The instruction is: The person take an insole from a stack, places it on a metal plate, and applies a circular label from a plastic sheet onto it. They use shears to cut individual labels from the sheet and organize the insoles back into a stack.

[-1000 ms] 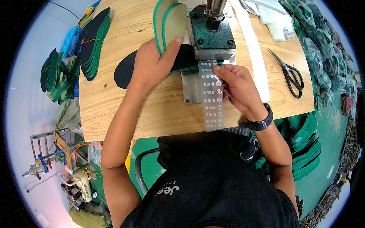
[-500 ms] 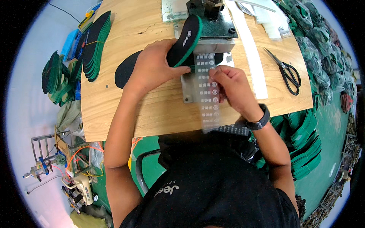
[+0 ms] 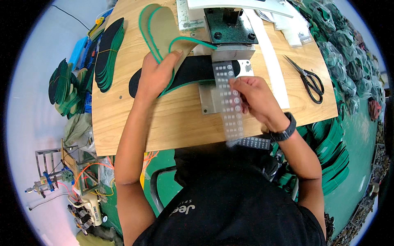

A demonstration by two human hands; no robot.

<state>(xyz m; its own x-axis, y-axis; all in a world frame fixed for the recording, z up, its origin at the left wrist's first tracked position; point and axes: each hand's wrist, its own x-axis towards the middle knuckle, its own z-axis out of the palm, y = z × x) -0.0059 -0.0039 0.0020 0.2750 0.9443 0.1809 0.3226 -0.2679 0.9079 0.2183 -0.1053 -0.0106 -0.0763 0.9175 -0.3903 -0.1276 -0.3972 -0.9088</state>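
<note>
My left hand (image 3: 156, 76) is closed round a few insoles (image 3: 158, 30), bent up with their tan undersides and green edges showing. Beneath them a black insole (image 3: 191, 67) with a green edge lies flat, its right end on the metal plate (image 3: 210, 100) of a press (image 3: 232, 35). My right hand (image 3: 258, 98) pinches the right edge of a clear transfer strip (image 3: 230, 104) printed with rows of small white marks. The strip's upper end lies over the black insole, just in front of the press's metal block; its lower end hangs toward the table edge.
Black-handled scissors (image 3: 310, 80) lie at the right, beside a long white strip (image 3: 271, 65). A tied stack of insoles (image 3: 108, 55) stands at the left, with more bundles (image 3: 63, 86) beyond the table edge. Green insole piles (image 3: 326, 156) sit below the table's right side.
My left hand has tipped the held insoles from black face to tan underside, uncovering the flat black insole. My right hand and the transfer strip have shifted slightly.
</note>
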